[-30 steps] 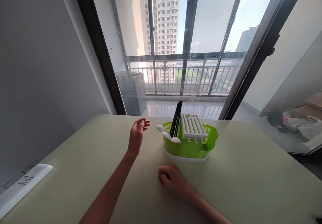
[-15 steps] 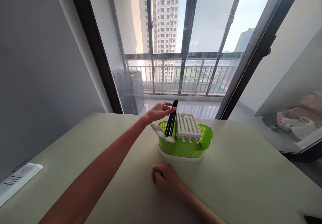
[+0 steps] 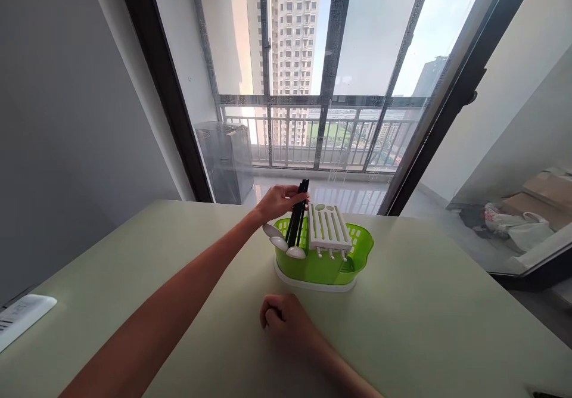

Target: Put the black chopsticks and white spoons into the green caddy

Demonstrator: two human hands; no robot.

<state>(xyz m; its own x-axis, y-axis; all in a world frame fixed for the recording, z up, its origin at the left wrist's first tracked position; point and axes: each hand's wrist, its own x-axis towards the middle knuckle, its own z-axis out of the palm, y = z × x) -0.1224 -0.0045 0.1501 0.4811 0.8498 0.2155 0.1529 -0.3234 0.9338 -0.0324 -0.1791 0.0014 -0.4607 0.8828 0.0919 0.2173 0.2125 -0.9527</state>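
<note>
Head view: left hand (image 3: 277, 200) pinches black chopsticks (image 3: 297, 222) standing in the green basket (image 3: 322, 264), their lower ends hidden; right hand (image 3: 281, 317) rests fisted, empty, on the table (image 3: 447, 326)

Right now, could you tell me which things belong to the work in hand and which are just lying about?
In hand:
- left hand gripping black chopsticks
- green cutlery basket
- white spoons

Lying about:
- right hand, fisted on table
- white power strip
</note>
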